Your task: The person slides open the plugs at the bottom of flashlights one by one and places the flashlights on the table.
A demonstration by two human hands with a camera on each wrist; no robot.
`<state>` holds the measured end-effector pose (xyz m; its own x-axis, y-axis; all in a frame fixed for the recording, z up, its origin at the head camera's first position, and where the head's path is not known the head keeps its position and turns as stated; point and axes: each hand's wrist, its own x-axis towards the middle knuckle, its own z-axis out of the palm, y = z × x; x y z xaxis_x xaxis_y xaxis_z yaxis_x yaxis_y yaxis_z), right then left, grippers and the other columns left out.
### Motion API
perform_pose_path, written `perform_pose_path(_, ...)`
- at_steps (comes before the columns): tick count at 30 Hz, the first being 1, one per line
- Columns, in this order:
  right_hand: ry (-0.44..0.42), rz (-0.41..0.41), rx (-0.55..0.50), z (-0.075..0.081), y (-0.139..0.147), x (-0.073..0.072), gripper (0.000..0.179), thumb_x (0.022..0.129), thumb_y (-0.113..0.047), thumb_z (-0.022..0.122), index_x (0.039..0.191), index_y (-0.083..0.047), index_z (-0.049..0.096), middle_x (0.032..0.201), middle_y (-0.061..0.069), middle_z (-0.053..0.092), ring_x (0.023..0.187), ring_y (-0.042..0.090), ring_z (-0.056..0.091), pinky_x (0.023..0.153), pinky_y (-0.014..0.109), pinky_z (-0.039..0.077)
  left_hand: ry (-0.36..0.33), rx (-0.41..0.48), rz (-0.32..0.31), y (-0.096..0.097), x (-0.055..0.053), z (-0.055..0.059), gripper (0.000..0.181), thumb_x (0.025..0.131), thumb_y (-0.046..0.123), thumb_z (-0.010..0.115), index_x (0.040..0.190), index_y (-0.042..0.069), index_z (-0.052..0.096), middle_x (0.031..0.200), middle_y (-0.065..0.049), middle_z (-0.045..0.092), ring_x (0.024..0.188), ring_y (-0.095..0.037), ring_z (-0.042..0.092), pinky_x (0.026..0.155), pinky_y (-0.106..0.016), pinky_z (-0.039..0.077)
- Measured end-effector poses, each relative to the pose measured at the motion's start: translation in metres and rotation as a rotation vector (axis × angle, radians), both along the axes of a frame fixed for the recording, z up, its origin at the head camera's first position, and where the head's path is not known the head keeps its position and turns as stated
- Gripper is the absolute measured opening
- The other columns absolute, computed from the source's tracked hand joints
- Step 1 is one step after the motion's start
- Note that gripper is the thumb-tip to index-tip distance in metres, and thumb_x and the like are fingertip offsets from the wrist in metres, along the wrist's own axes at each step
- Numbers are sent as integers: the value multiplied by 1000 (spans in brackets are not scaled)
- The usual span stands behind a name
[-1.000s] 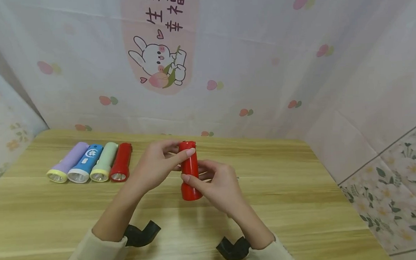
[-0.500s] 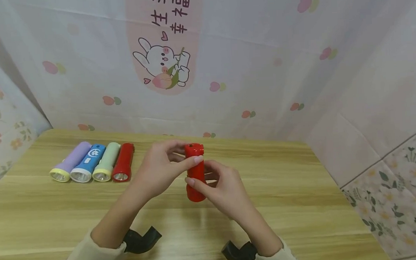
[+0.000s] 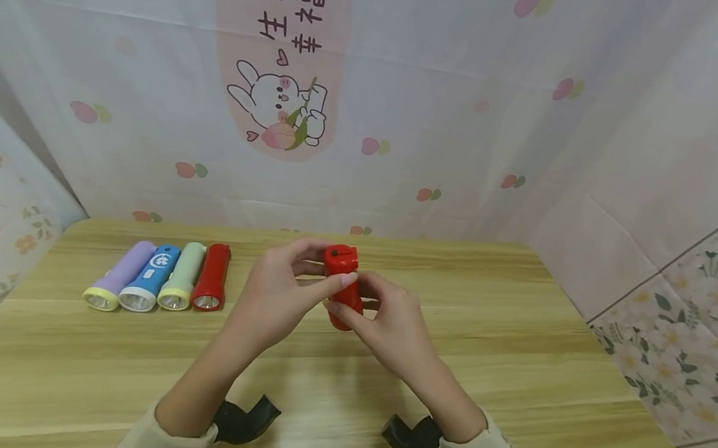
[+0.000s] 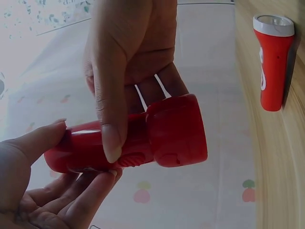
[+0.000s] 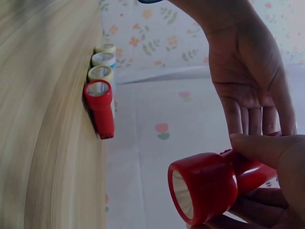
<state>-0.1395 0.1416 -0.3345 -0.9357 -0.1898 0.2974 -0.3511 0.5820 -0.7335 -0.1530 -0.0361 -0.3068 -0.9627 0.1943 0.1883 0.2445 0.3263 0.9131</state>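
Both hands hold a red flashlight (image 3: 341,260) over the wooden table, its tail end tipped up toward the head camera. At the tail, my left hand (image 3: 271,289) grips with the thumb across the front and the fingers behind. My right hand (image 3: 394,317) grips lower on the body, near the wide head. The right wrist view shows the lens (image 5: 182,194) facing left, and a ridged slide switch (image 4: 131,160) is visible in the left wrist view.
At the left of the table, purple (image 3: 120,274), blue (image 3: 151,275), pale green (image 3: 183,274) and red (image 3: 213,275) flashlights lie in a row. Another red flashlight with a white rim (image 4: 274,62) lies on the table. A patterned curtain (image 3: 426,112) hangs behind.
The held flashlight has shifted slightly right and tilted, so its tail end now shows more to the head camera. Both hands have kept their grip; the row has stayed put.
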Motion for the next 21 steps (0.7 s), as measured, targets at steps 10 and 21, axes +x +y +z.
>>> perform_pose_path(10,106,2,72,-2,0,0,33,84,-23,84,114,-15,72,98,-4,78,94,10,76,79,27,62,-54,41,-64,-2,1,3,43,87,26,80,126,16,65,121,1,72,108,-18,73,94,-42,59)
perform_pose_path(21,196,43,159,-1,2,0,31,86,-21,82,113,-11,70,102,0,77,92,13,77,82,28,62,-10,70,-122,-9,1,3,38,103,37,58,131,13,66,124,-4,72,107,-22,73,92,-40,61)
